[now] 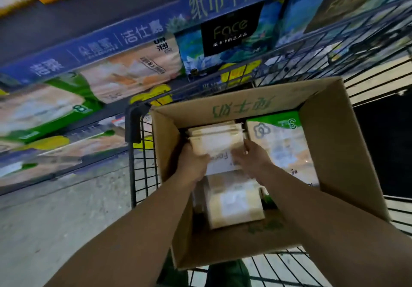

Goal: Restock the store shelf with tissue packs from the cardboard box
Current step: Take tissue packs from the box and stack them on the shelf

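An open cardboard box (334, 144) sits in a wire shopping cart. Inside lie cream tissue packs: a stack (217, 139) at the far end, another pack (236, 202) nearer me, and a larger green-and-white pack (281, 144) along the right side. My left hand (192, 164) grips the left edge of the top cream pack, and my right hand (254, 157) grips its right edge. The store shelf (93, 48) with a blue header strip runs across the upper left, filled with tissue packs.
The black wire cart (142, 153) surrounds the box, its corner close to the shelf. A blue floral "Face" pack (227, 34) stands on the shelf above the box. Grey concrete floor (55, 224) lies at the lower left. The view is tilted and blurred.
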`<control>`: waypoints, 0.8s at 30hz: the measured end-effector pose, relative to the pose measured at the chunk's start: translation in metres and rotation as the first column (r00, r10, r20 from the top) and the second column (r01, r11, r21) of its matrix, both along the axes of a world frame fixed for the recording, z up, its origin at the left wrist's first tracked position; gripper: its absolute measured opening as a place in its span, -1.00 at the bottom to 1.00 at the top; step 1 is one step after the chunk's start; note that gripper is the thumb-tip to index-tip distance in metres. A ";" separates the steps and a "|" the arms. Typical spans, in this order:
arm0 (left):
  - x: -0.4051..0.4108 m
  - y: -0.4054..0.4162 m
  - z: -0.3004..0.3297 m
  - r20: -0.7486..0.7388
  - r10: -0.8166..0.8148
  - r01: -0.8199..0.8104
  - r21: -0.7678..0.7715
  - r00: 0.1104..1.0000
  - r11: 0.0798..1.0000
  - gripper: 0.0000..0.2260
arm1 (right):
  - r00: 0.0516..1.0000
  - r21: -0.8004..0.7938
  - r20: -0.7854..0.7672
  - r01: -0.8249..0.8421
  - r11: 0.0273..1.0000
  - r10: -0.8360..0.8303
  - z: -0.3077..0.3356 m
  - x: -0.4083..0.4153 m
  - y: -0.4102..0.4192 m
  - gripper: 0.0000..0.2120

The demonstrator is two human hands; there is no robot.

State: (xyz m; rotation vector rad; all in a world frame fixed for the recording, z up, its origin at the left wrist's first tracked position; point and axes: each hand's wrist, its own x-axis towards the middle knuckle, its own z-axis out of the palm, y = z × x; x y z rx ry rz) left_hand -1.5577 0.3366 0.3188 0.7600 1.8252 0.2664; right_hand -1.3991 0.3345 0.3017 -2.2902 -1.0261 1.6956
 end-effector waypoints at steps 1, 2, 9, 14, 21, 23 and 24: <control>0.002 -0.001 0.004 0.004 -0.007 0.007 0.006 1.000 1.000 -0.53 | 1.000 0.014 -0.001 0.013 1.000 -0.013 0.002 0.002 -0.002 -0.44; 0.003 -0.004 0.008 0.015 -0.012 0.012 0.017 1.000 1.000 -0.54 | 1.000 0.028 0.001 0.018 0.999 -0.018 0.006 0.003 -0.004 -0.45; 0.004 -0.026 0.039 0.052 -0.012 0.010 0.036 0.999 0.999 -0.49 | 0.999 0.069 0.010 -0.050 0.996 0.049 0.047 0.013 -0.022 -0.45; -0.011 -0.035 0.086 0.066 0.032 -0.038 0.094 0.997 0.995 -0.58 | 0.990 0.118 -0.143 0.030 0.993 -0.013 0.106 0.010 -0.023 -0.55; -0.073 -0.033 0.181 0.202 0.127 -0.177 0.257 0.971 0.950 -0.63 | 0.946 0.283 -0.322 0.062 0.957 0.034 0.205 -0.034 -0.003 -0.68; -0.104 -0.037 0.209 0.300 0.174 -0.270 0.316 0.938 0.910 -0.61 | 0.926 0.334 -0.367 0.040 0.942 0.091 0.232 -0.066 -0.001 -0.76; -0.124 -0.041 0.221 0.353 0.208 -0.329 0.329 0.912 0.885 -0.60 | 0.919 0.365 -0.375 0.026 0.931 0.122 0.242 -0.084 0.000 -0.73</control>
